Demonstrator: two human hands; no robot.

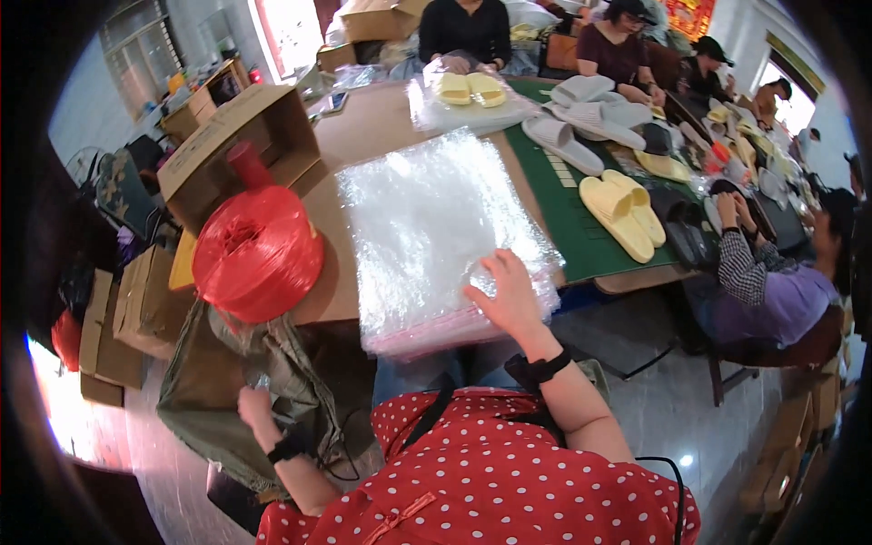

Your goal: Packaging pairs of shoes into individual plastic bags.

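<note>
I am monitoring the right hand (509, 295), fingers apart on flat clear-plastic bags (422, 232); left hand (256, 407): cannot tell finger state.

Glossy grey floor (677, 413), pale wall (80, 113)

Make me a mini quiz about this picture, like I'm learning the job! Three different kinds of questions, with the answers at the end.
1. Which of the person's hands rests on the stack of clear plastic bags?

2. Where is the big red roll?
A) To the right of the stack
B) To the left of the stack
C) On top of the stack

3. Fill in the missing colour: the nearest yellow slippers lie on the ____ part of the tabletop.

Key:
1. The right hand, with its fingers spread.
2. B
3. green
</note>
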